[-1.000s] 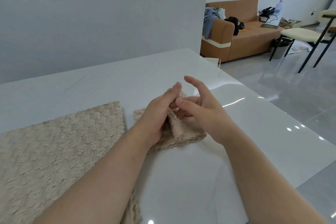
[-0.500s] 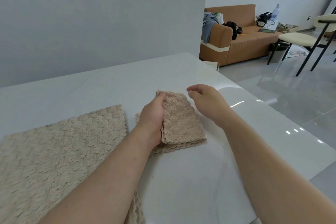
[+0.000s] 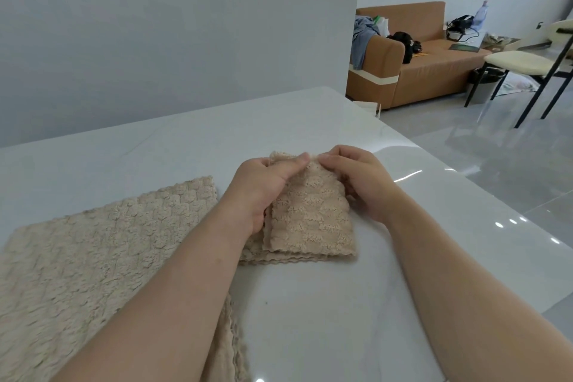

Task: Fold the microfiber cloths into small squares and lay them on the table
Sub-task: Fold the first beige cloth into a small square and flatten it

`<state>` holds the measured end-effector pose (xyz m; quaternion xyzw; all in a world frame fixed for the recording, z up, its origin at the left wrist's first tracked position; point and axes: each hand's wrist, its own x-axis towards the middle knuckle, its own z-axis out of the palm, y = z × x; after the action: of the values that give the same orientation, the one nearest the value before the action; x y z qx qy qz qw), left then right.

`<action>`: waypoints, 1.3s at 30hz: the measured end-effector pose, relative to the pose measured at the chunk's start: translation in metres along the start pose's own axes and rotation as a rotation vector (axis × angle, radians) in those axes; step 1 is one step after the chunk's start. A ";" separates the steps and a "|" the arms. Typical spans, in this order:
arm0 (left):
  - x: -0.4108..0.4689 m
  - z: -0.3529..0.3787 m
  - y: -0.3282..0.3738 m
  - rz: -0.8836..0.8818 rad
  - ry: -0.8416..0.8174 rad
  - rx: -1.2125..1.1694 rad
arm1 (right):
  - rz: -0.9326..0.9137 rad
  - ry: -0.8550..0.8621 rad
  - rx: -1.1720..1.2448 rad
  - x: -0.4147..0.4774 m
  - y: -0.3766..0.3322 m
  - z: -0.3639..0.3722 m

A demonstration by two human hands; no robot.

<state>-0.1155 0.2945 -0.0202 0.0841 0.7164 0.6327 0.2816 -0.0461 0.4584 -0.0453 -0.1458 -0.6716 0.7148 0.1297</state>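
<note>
Pinching the far edge of a folded microfiber cloth on the worktop, left hand and right hand look nearly done with it; unfolded cloths beside it await folding.

I see the folded cloth lying on the tabletop, my left hand along its left edge and my right hand at its right. The fingers of both meet at its far edge and pinch it there. Left of the fingers, near the folded cloth, the open cloth lies flat on the tabletop. Well beyond the fingers to the right, off the tabletop, stands a sofa, with a chair right of it.
</note>
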 end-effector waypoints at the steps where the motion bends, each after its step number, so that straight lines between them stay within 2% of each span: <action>1: 0.000 -0.001 0.001 -0.006 0.008 0.014 | 0.002 -0.022 0.024 0.001 0.001 0.000; 7: 0.006 -0.018 0.012 -0.027 0.001 0.036 | -0.005 -0.119 -0.091 0.003 0.005 0.001; 10: 0.011 -0.027 0.010 -0.004 0.029 0.095 | -0.020 -0.083 -0.404 0.004 0.005 0.005; 13: 0.018 -0.034 0.002 0.057 0.078 0.310 | -0.079 -0.053 -0.641 0.006 0.007 0.009; 19: 0.029 -0.043 -0.011 0.145 0.112 0.599 | -0.139 -0.104 -0.604 0.008 0.012 0.005; 25: 0.033 -0.042 -0.017 0.195 0.144 0.879 | -0.187 -0.085 -0.730 0.006 0.014 0.008; 32: 0.027 -0.041 -0.016 0.255 0.118 1.082 | -0.203 -0.092 -0.761 0.002 0.013 0.007; 35: 0.026 -0.040 -0.016 0.279 0.093 1.069 | -0.205 -0.112 -0.748 0.000 0.012 0.007; 39: 0.025 -0.038 -0.017 0.272 0.015 0.933 | -0.204 -0.125 -0.704 0.000 0.012 0.005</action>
<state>-0.1512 0.2708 -0.0422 0.2897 0.9083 0.2756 0.1232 -0.0474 0.4531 -0.0568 -0.0701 -0.8940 0.4308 0.1008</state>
